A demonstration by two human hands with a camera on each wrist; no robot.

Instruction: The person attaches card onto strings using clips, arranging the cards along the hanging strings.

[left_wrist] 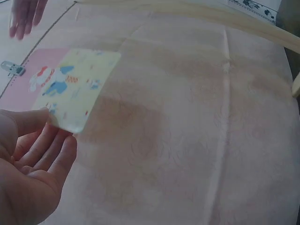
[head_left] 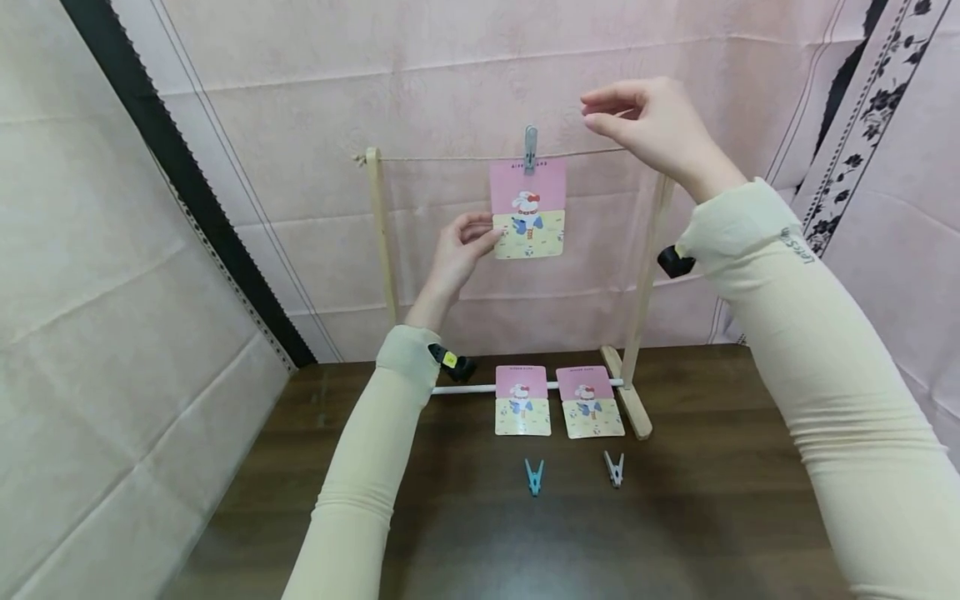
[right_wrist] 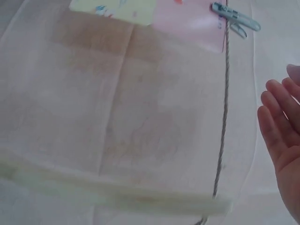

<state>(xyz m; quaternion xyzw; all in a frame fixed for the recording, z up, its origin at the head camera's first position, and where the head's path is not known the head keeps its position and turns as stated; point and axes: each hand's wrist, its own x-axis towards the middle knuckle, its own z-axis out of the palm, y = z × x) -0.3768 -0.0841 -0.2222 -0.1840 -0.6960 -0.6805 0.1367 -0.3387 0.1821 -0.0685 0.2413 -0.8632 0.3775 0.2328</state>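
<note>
A pink and yellow card [head_left: 528,208] with a cartoon figure hangs from a thin rope [head_left: 442,158], clipped by a grey-blue clothespin [head_left: 530,150] at its top edge. My left hand [head_left: 465,250] pinches the card's lower left edge, the thumb [left_wrist: 33,121] in front and the fingers behind. To the right of the card, my right hand [head_left: 652,125] is raised just above the rope, holding nothing. The right wrist view shows that hand [right_wrist: 286,126] apart from the clothespin [right_wrist: 236,16], its fingers loosely bent.
The rope is strung between wooden posts [head_left: 382,237] standing on a dark wooden table [head_left: 465,517]. Two similar cards [head_left: 522,417] lie side by side by a white rod [head_left: 465,389]. In front of them lie a blue clothespin [head_left: 534,477] and a grey clothespin [head_left: 614,469].
</note>
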